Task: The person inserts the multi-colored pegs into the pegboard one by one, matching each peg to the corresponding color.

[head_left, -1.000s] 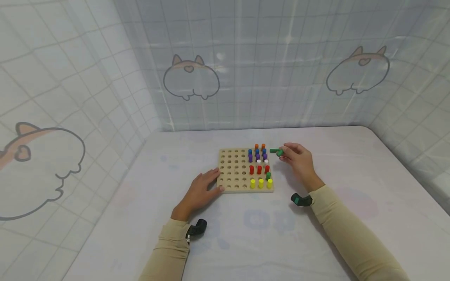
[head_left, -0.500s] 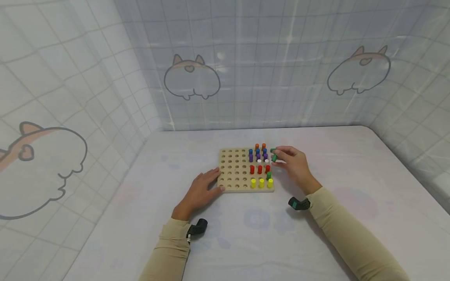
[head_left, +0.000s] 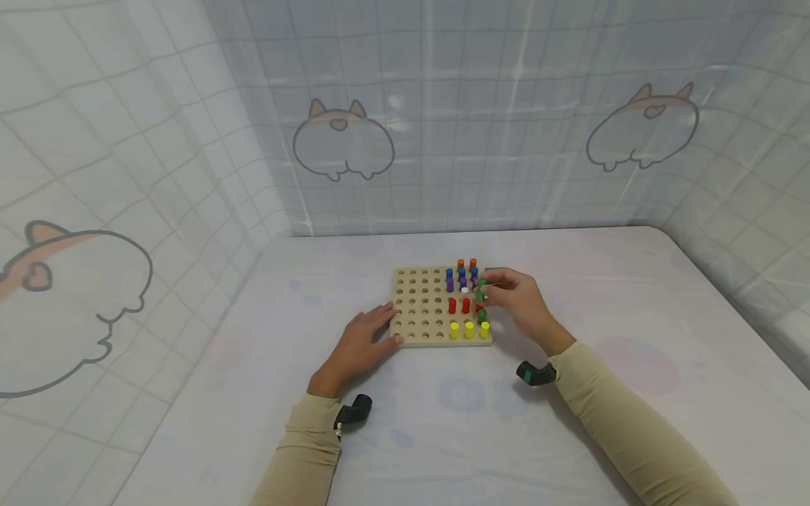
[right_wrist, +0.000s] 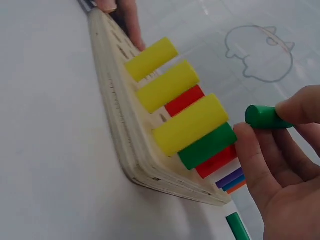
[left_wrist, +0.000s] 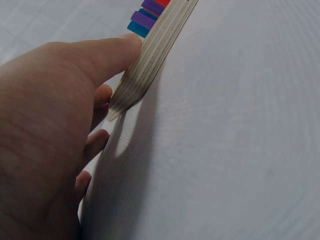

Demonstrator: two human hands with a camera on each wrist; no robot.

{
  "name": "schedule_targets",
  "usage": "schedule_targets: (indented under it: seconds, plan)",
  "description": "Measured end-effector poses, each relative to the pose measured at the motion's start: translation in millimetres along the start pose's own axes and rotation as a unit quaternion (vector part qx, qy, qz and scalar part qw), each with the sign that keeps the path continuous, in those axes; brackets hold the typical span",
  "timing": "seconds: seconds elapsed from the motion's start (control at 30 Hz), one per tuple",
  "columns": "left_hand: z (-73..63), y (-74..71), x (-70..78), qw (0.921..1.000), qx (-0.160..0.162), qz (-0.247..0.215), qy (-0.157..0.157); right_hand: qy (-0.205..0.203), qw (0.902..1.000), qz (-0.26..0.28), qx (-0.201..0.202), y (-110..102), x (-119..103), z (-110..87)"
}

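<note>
A wooden pegboard [head_left: 425, 306] lies on the table, its right-hand columns bearing rows of coloured pegs. My left hand [head_left: 361, 348] rests against the board's left edge and near corner, fingers fairly straight; in the left wrist view its thumb [left_wrist: 112, 55] touches the board's edge. Between right thumb and fingers I pinch a green peg [right_wrist: 264, 116]. That right hand [head_left: 522, 299] is over the board's right edge, hiding some pegs behind it. One green peg [right_wrist: 207, 146] stands in the board, beside a yellow peg [right_wrist: 191, 125] at the near right corner.
Another green peg [right_wrist: 237, 227] lies on the white table cloth beyond the board's right edge, mostly hidden by my right hand in the head view. Red pegs [head_left: 452, 306], purple pegs [head_left: 450, 284] and orange pegs [head_left: 460, 264] stand upright. Tile-patterned curtains surround the table.
My right hand has carried the pinched green peg left and toward me, from beside the board to over its right edge, turning the peg more upright. My left hand has stayed put.
</note>
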State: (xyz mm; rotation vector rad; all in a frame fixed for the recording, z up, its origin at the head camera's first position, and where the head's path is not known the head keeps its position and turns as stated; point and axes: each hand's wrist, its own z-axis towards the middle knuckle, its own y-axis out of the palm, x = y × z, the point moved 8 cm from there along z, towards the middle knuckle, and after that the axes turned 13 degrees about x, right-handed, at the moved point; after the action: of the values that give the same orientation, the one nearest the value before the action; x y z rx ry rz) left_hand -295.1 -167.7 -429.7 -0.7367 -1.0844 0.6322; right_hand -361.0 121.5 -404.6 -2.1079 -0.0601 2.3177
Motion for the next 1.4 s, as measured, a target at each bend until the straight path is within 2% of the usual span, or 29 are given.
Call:
schedule_targets:
  seconds: [0.17, 0.33, 0.63, 1.07, 1.4]
  plan:
    - [-1.7, -0.6, -0.7, 1.0000, -0.001, -0.002, -0.003, -0.039, 0.9972, -0.060, -0.022, 8.3, -4.0, -6.7]
    - [-1.9, -0.5, -1.1, 1.0000, 0.000, -0.003, 0.000, -0.079, 0.9897, -0.116, -0.030, 14.3, -8.5, -10.7]
    - [0.2, 2.4, -3.3, 1.0000, -0.007, 0.001, -0.006, -0.098, 0.9744, -0.193, -0.061, 20.5, -9.5, -16.5]
    - [1.4, 4.3, -6.1, 0.9999, -0.007, -0.004, -0.011, -0.124, 0.9667, -0.211, -0.075, 25.6, -2.0, -16.6]
    - [1.8, 2.4, -3.6, 0.9999, -0.006, -0.003, -0.008, -0.190, 0.9494, -0.242, -0.064, 29.3, -8.6, -20.7]
